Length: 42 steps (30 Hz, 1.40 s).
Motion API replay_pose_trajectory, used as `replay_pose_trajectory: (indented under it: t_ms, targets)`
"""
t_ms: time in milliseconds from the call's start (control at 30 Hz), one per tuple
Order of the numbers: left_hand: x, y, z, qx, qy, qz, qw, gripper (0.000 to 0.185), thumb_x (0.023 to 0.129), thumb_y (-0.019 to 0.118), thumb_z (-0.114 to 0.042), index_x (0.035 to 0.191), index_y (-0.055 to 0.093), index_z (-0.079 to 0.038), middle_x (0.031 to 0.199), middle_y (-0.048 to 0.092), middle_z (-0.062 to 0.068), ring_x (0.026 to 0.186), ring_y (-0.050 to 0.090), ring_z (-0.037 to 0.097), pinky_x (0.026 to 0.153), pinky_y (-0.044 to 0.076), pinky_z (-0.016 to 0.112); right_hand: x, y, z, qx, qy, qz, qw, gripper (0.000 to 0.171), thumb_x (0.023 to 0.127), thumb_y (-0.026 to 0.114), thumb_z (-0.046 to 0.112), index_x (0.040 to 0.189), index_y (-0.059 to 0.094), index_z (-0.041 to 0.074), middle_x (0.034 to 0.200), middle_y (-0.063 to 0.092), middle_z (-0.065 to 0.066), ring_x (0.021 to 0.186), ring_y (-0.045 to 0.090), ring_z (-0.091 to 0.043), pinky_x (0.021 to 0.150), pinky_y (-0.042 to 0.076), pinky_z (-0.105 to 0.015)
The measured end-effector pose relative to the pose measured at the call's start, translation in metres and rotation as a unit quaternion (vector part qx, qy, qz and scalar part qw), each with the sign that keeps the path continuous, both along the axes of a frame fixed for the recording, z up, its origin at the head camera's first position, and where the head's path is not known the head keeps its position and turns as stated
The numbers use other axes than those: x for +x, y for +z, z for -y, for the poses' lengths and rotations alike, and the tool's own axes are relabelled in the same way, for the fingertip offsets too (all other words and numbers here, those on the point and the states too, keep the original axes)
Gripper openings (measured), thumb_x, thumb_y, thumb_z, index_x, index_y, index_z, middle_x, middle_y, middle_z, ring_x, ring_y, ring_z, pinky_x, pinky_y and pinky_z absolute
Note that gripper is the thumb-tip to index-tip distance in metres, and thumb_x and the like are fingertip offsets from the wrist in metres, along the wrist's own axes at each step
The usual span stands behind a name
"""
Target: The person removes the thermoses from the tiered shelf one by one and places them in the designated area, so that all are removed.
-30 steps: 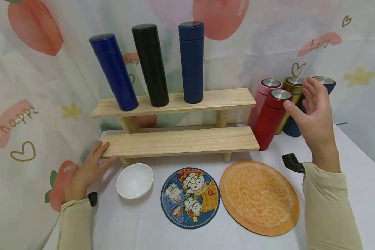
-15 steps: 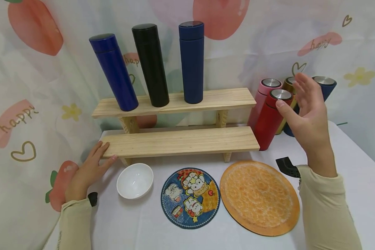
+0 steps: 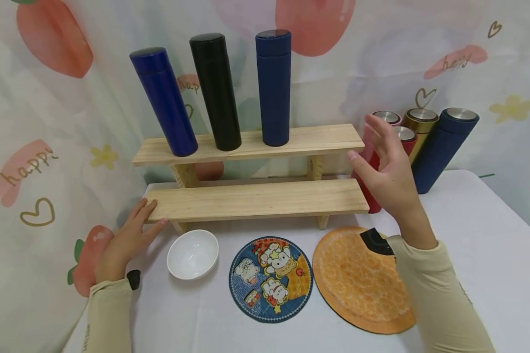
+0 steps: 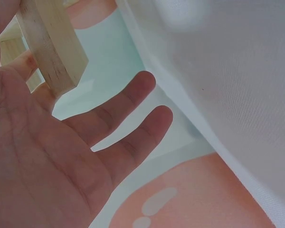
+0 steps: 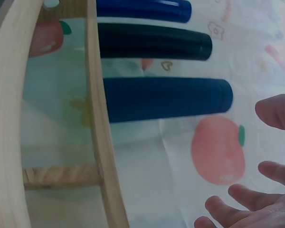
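My left hand [image 3: 127, 240] rests at the left end of the lower board [image 3: 256, 200] of a two-tier wooden rack. In the left wrist view, that hand's straight fingers [image 4: 133, 142] extend past the board's end [image 4: 57, 47]. My right hand [image 3: 390, 171] is raised off the rack's right end, fingers spread and nothing held. Behind it are a mostly hidden red thermos [image 3: 374, 202] and a pink one [image 3: 386, 116]. On the upper board [image 3: 322, 137] stand a bright blue thermos [image 3: 165, 105], a black thermos [image 3: 216, 93] and a navy thermos [image 3: 274, 90].
Gold [image 3: 421, 120] and dark blue [image 3: 443, 152] thermoses stand on the table's right side. In front of the rack are a white bowl [image 3: 193, 255], a round cartoon mat [image 3: 265, 311] and an orange-brown round mat [image 3: 357, 284]. A printed cloth [image 3: 70, 162] hangs behind.
My right hand has moved left, from before the gold and dark blue thermoses to the rack's right end, still empty. My left hand has stayed on the board's end.
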<state>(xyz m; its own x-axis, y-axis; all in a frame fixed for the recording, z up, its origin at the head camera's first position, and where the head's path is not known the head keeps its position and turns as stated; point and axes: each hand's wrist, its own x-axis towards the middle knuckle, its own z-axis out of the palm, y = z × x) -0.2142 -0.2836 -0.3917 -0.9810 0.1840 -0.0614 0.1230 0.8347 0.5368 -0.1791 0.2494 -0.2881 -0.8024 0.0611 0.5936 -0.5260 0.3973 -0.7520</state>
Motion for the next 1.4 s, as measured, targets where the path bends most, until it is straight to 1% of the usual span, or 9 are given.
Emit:
replay_pose_trajectory:
  t_ms: [133,300,500,633,733,933,1067,1300,1400]
  targets:
    - [0.0,-0.003,-0.001,0.005,0.0,0.001,1.0,0.089,0.109,0.057,-0.055,0.172,0.016,-0.008,0.177,0.001,0.023,0.154,0.018,0.06,0.114,0.025,0.079,-0.008,-0.003,0.016,-0.003,0.039,0.016,0.999,0.072,0.1,0.068,0.001,0.165,0.036,0.007,0.168,0.039,-0.007,0.155,0.037,-0.03,0.126,0.029,-0.041]
    - [0.002,-0.006,-0.001,0.014,0.003,0.001,0.9999,0.088,0.109,0.057,-0.054,0.172,0.017,-0.007,0.177,0.001,0.022,0.154,0.017,0.06,0.115,0.024,0.079,-0.026,-0.001,0.035,-0.011,0.077,0.038,0.996,0.073,0.102,0.068,0.008,0.166,0.034,0.007,0.168,0.037,-0.008,0.154,0.039,-0.029,0.125,0.031,-0.044]
    - [0.0,-0.007,0.0,0.011,0.006,0.0,0.9999,0.09,0.109,0.056,-0.058,0.173,0.016,-0.01,0.178,0.0,0.02,0.156,0.016,0.057,0.115,0.023,0.079,-0.048,0.007,0.055,-0.077,0.111,0.073,0.988,0.073,0.102,0.069,0.015,0.165,0.033,0.008,0.163,0.042,-0.012,0.15,0.044,-0.031,0.124,0.033,-0.047]
    - [-0.001,-0.005,-0.001,0.011,0.005,-0.004,0.9999,0.09,0.108,0.057,-0.058,0.172,0.017,-0.009,0.178,0.001,0.021,0.156,0.016,0.057,0.115,0.023,0.079,-0.06,0.012,0.065,-0.113,0.108,0.105,0.982,0.074,0.101,0.07,0.02,0.165,0.033,0.01,0.16,0.045,-0.013,0.148,0.045,-0.034,0.121,0.039,-0.047]
    - [-0.001,-0.005,0.0,0.01,0.002,-0.008,0.9999,0.089,0.108,0.057,-0.057,0.172,0.018,-0.008,0.177,0.002,0.022,0.156,0.015,0.057,0.115,0.023,0.079,-0.067,0.016,0.071,-0.118,0.097,0.129,0.98,0.076,0.101,0.071,0.025,0.166,0.033,0.012,0.16,0.044,-0.014,0.148,0.045,-0.035,0.119,0.041,-0.05]
    - [-0.001,-0.006,0.001,0.011,0.002,-0.011,0.9999,0.088,0.109,0.058,-0.055,0.172,0.019,-0.007,0.177,0.003,0.023,0.155,0.016,0.057,0.116,0.023,0.078,-0.084,0.027,0.082,-0.111,0.082,0.166,0.976,0.083,0.101,0.075,0.032,0.167,0.03,0.011,0.165,0.037,-0.017,0.149,0.043,-0.036,0.119,0.04,-0.051]
    - [-0.001,-0.006,0.003,0.013,0.001,-0.015,0.9998,0.087,0.109,0.06,-0.052,0.171,0.02,-0.006,0.177,0.004,0.024,0.155,0.016,0.057,0.116,0.024,0.078,-0.098,0.036,0.086,-0.113,0.081,0.184,0.973,0.088,0.1,0.076,0.034,0.169,0.026,0.012,0.167,0.033,-0.017,0.149,0.042,-0.033,0.121,0.036,-0.051]
    - [-0.002,-0.005,0.003,0.013,0.003,-0.015,0.9998,0.087,0.109,0.06,-0.051,0.171,0.02,-0.005,0.176,0.005,0.024,0.156,0.015,0.057,0.116,0.023,0.077,-0.119,0.056,0.091,-0.099,0.081,0.206,0.97,0.091,0.098,0.078,0.032,0.17,0.025,0.017,0.168,0.033,-0.014,0.149,0.04,-0.031,0.122,0.035,-0.049]
    - [-0.003,-0.004,0.004,0.015,0.002,-0.02,0.9997,0.086,0.109,0.06,-0.05,0.17,0.021,-0.005,0.176,0.004,0.024,0.156,0.016,0.057,0.116,0.023,0.077,-0.126,0.06,0.094,-0.111,0.089,0.21,0.967,0.089,0.099,0.078,0.03,0.17,0.026,0.017,0.166,0.036,-0.014,0.149,0.041,-0.03,0.122,0.034,-0.048]
